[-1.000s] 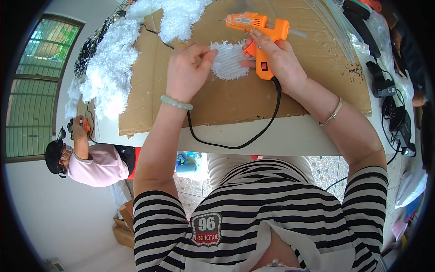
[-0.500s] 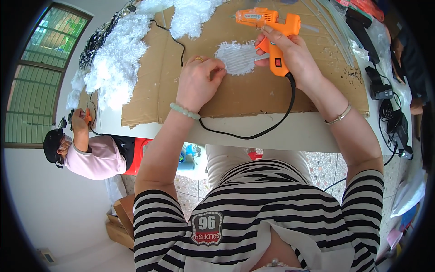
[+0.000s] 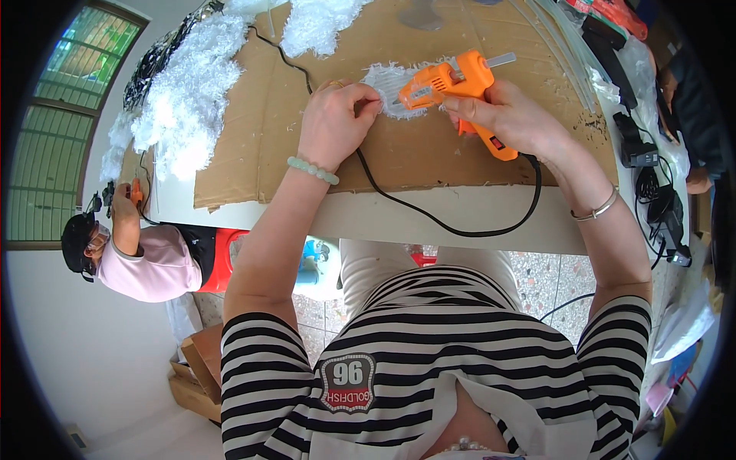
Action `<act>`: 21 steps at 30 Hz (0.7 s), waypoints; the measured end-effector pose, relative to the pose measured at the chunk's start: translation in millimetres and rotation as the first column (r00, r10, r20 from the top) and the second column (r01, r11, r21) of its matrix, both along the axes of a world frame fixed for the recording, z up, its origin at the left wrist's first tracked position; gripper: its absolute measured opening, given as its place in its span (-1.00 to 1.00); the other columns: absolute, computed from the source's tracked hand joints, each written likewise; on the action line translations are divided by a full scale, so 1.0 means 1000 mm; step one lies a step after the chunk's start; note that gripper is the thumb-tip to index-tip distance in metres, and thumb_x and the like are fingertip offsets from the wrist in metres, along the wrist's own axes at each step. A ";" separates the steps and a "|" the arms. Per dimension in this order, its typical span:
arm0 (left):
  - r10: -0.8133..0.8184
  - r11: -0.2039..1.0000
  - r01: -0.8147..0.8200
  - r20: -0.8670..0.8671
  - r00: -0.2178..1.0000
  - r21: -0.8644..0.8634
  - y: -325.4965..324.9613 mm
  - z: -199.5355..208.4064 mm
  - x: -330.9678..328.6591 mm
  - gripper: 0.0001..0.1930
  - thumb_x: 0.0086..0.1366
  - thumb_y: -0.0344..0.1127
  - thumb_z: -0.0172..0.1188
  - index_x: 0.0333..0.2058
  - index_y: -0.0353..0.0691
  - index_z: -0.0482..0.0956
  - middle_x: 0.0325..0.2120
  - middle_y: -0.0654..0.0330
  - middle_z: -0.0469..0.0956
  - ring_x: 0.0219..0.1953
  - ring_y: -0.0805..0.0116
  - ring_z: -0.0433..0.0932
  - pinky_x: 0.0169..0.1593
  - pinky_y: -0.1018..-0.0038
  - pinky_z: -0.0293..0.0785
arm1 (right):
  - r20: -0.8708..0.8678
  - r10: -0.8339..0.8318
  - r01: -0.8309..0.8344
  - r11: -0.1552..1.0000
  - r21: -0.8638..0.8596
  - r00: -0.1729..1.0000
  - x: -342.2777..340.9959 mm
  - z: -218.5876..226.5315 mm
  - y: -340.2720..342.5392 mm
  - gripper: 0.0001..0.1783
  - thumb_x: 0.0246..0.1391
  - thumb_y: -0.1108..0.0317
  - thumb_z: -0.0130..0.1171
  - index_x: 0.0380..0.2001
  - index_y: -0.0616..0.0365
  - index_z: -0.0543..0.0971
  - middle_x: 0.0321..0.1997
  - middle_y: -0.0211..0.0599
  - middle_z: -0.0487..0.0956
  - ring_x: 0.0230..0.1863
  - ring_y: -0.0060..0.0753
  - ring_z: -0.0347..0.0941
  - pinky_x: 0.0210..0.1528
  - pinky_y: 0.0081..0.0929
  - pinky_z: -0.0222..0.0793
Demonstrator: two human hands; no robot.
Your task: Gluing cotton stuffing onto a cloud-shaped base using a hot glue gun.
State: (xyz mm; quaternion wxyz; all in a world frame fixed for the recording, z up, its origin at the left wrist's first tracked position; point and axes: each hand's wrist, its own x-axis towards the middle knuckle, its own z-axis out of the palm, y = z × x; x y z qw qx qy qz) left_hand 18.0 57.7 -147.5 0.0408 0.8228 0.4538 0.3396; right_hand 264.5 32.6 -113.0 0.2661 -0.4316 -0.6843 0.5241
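A small white patch with frayed, fringed edges [image 3: 377, 81] lies on the brown cardboard [image 3: 429, 157]. At its left edge, the fingertips of my left hand [image 3: 337, 119] are pinched together on the fringe; the exact grip is partly hidden. My right hand [image 3: 515, 115] is wrapped round the handle of an orange hot glue gun [image 3: 437, 83], fingers near its trigger. The gun's nozzle points left and down over the patch, close to my left fingertips. A clear glue stick [image 3: 502, 59] sticks out of the gun's back end.
A black cord [image 3: 429, 226] loops from the gun across the table's near edge. Heaps of shiny white strands [image 3: 184, 100] lie at the left. Clear sticks [image 3: 548, 38] and black power adapters [image 3: 635, 142] are at the right. Another person [image 3: 149, 261] works at the far left.
My right hand has tilted the glue gun and brought it nearer, so its nozzle dropped from beyond the patch to over it. My left hand has stayed pinched at the patch's edge.
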 end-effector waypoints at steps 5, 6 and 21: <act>0.019 1.000 -0.019 -0.037 0.999 -0.010 0.005 -0.002 0.003 -0.95 -0.02 -0.39 0.24 -0.57 -0.20 0.58 -0.63 0.18 0.52 -0.47 0.17 0.48 -0.25 0.33 0.41 | 0.021 0.034 -0.034 0.999 -0.003 0.999 0.000 -0.007 0.003 -0.64 0.17 0.09 0.07 -0.29 0.23 0.45 -0.39 -0.45 0.46 -0.35 -0.61 0.35 -0.26 -0.60 0.30; 0.031 0.999 -0.032 -0.055 0.998 -0.021 0.006 -0.002 0.003 -0.95 -0.02 -0.38 0.24 -0.57 -0.20 0.58 -0.63 0.19 0.52 -0.45 0.17 0.48 -0.26 0.32 0.42 | -0.007 0.030 -0.030 1.000 0.011 1.000 0.000 -0.007 0.002 -0.63 0.17 0.08 0.07 -0.30 0.23 0.45 -0.39 -0.45 0.46 -0.35 -0.61 0.35 -0.26 -0.60 0.31; 0.048 0.997 -0.044 -0.065 0.997 0.066 0.008 -0.002 0.004 -0.93 -0.06 -0.38 0.16 -0.62 -0.20 0.58 -0.65 0.17 0.51 -0.48 0.13 0.46 -0.27 0.30 0.43 | 0.185 0.023 -0.026 1.000 0.014 0.982 0.011 -0.002 0.000 -0.67 0.19 0.10 0.02 -0.35 0.20 0.43 -0.47 -0.47 0.42 -0.42 -0.60 0.31 -0.34 -0.61 0.25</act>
